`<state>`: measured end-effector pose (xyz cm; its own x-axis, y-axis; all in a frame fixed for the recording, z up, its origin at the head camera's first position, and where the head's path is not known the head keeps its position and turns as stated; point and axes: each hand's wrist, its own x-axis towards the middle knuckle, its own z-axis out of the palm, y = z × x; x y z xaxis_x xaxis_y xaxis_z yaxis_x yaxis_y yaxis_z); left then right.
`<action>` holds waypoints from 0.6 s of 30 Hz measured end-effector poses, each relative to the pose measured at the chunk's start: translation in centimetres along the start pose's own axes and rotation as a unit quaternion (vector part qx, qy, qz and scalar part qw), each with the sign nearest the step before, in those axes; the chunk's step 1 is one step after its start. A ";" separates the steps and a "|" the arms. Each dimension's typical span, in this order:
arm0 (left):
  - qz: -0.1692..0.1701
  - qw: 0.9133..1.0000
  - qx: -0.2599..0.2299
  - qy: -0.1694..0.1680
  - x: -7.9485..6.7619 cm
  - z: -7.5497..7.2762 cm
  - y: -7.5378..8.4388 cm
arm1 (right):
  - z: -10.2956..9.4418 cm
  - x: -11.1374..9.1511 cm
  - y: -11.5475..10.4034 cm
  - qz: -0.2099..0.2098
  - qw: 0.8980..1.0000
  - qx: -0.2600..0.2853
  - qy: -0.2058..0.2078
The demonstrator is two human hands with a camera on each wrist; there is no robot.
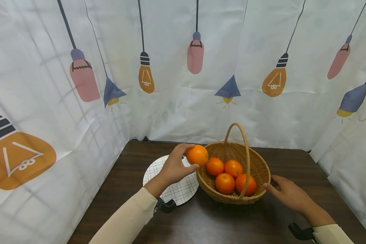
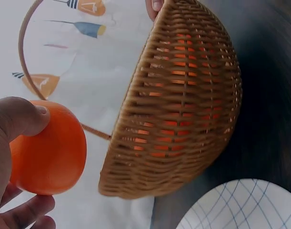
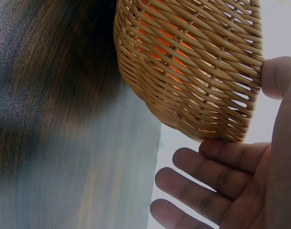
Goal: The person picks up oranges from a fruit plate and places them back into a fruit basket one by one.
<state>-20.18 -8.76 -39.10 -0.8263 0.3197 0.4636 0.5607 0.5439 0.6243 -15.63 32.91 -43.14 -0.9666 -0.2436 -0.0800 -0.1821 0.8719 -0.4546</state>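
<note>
My left hand [image 1: 177,166] grips an orange [image 1: 197,155] between thumb and fingers, at the left rim of a wicker basket [image 1: 260,169]. In the left wrist view this orange [image 2: 55,152] is beside the basket's woven wall [image 2: 183,105], apart from it. Several more oranges [image 1: 225,183] lie inside the basket, below its arched handle. At the basket's right side, my right hand [image 1: 292,195] touches the rim with its thumb and index finger. Its other fingers [image 3: 197,191] extend straight, away from the weave.
A round white plate or mat with a grid pattern [image 1: 178,191] lies left of the basket, partly under my left arm. Both stand on a dark wooden table [image 1: 201,223]. Behind the table hangs a white curtain [image 1: 177,115] printed with lamps.
</note>
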 end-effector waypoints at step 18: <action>0.009 0.999 -0.011 -0.035 0.3 2.2 1.1 | 0.1 0.0 0.2 -0.004 1.000 0.008 0.000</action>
<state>-19.90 -6.38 -39.71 -0.8175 0.3835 0.4296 0.5756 0.5200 0.6311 -15.62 33.03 -43.31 -0.9651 -0.2502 -0.0767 -0.1864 0.8629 -0.4697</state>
